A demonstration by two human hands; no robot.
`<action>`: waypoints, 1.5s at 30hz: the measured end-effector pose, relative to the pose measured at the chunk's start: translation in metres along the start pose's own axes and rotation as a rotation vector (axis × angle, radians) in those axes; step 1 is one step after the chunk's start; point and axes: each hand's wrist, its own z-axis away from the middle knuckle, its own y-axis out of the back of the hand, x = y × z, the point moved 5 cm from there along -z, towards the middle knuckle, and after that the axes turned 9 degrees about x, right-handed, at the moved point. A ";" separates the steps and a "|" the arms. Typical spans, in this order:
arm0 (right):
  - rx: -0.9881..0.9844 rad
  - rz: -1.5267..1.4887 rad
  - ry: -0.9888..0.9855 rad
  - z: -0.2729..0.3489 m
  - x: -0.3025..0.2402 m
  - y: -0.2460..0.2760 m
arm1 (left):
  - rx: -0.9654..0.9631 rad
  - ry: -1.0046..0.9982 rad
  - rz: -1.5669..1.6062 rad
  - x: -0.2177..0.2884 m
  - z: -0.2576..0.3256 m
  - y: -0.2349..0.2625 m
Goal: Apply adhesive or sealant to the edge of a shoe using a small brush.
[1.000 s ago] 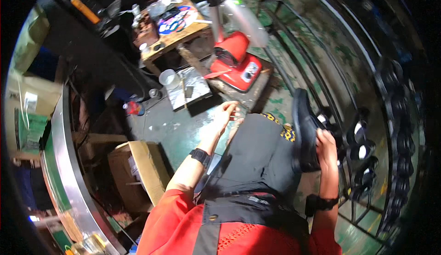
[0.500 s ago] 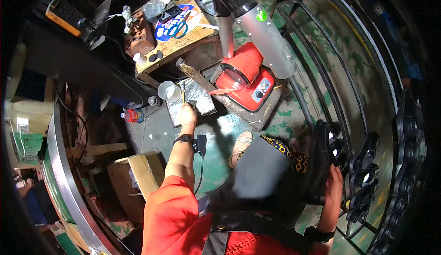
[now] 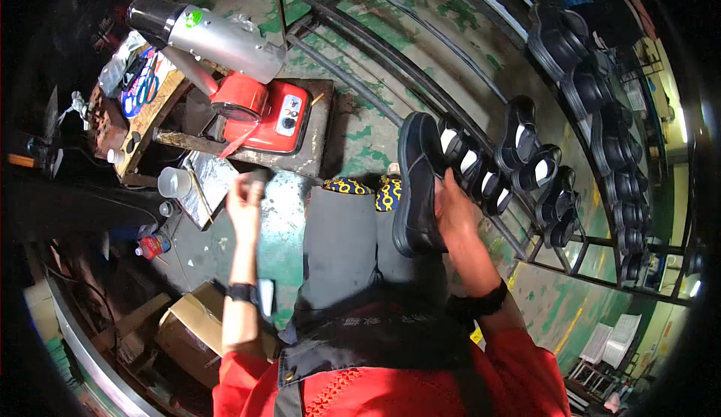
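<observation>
The left hand (image 3: pixel 244 205) had its fingers and thumb closed on a small dark object (image 3: pixel 260 175); its kind could not be told. This hand was found near the right corner of a foil-covered board (image 3: pixel 215 173). The right hand (image 3: pixel 456 213) was clamped on the upper of a black shoe (image 3: pixel 425 169). The shoe was held over the right edge of the dark apron (image 3: pixel 338 229), sole turned left; the fingertips were hidden behind it.

A thin stick (image 3: pixel 200 192) lay along the board's left side, and a translucent cup (image 3: pixel 174 182) stood at that same edge. A red machine (image 3: pixel 278 124) with a silver cylinder (image 3: pixel 225 42) occupied a low stand (image 3: pixel 319 135), set in from its right edge. Scissors (image 3: pixel 152 89) lay toward the right edge of a wooden table (image 3: pixel 161 109). Black shoes (image 3: pixel 511 135) sat in pairs on a metal rack (image 3: pixel 345 81) at right. A cardboard box (image 3: pixel 197 319) was noted near the left forearm.
</observation>
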 end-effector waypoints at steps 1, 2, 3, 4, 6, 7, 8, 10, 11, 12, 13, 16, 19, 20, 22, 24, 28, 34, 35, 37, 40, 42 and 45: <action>-0.008 -0.013 -0.001 0.003 0.001 -0.003 | -0.115 -0.004 0.109 0.032 0.028 -0.019; -0.037 -0.037 0.002 0.009 0.000 -0.008 | -0.211 0.108 0.089 0.033 0.055 -0.036; -0.060 -0.065 0.007 0.015 -0.002 -0.007 | -0.294 0.145 0.051 0.066 0.087 -0.052; -0.067 -0.073 0.006 0.019 0.000 -0.006 | -0.358 0.132 0.081 0.102 0.115 -0.068; -0.155 -0.107 0.112 0.027 -0.002 -0.006 | -0.547 0.128 0.342 0.123 0.153 -0.103; -0.039 -0.144 0.074 0.021 0.005 0.011 | -0.608 0.204 0.345 0.133 0.166 -0.116; -0.045 -0.148 0.072 0.026 0.005 0.013 | -0.587 0.171 0.329 0.148 0.174 -0.124; -0.122 -0.146 0.095 0.037 0.002 0.010 | -0.478 0.079 0.203 0.165 0.177 -0.133; -0.035 0.019 0.096 0.036 0.002 0.020 | -0.478 0.074 0.198 0.168 0.181 -0.133; -0.038 0.013 0.093 0.037 0.001 0.022 | -0.528 0.035 0.136 0.171 0.186 -0.134; -0.058 -0.041 0.039 0.038 0.002 0.024 | -0.583 -0.003 0.074 0.173 0.191 -0.136; -0.057 -0.081 -0.007 0.061 -0.007 0.018 | -0.837 0.074 0.099 0.168 0.205 -0.119; -0.134 0.083 0.044 0.055 -0.003 0.029 | -0.813 0.219 0.205 0.168 0.200 -0.111; -0.087 0.051 0.047 0.057 -0.005 0.027 | -0.747 0.287 0.281 0.172 0.197 -0.113; -0.040 0.019 0.046 0.061 -0.010 0.023 | -0.633 0.267 0.421 0.166 0.201 -0.126; -0.071 -0.068 0.017 0.065 -0.014 0.019 | -0.774 0.253 0.319 0.162 0.213 -0.131; -0.223 -0.065 -0.051 0.042 -0.018 0.042 | -1.149 0.021 0.119 0.183 0.231 -0.108; -0.173 -0.095 -0.007 0.055 -0.015 0.032 | -0.656 0.254 0.401 0.168 0.206 -0.131; -0.208 -0.066 0.019 0.057 -0.016 0.029 | -0.775 0.141 0.252 0.173 0.212 -0.126; -0.177 -0.077 0.046 0.064 -0.020 0.018 | -1.003 -0.021 0.108 0.168 0.217 -0.115; -0.261 -0.048 0.076 0.063 -0.019 0.017 | -1.062 -0.205 0.111 0.148 0.210 -0.086; -0.238 -0.059 0.104 0.070 -0.019 0.010 | -0.769 0.218 0.052 0.093 0.182 -0.064; -0.224 -0.094 0.112 0.052 -0.011 0.025 | -0.336 0.419 0.197 0.032 0.119 -0.026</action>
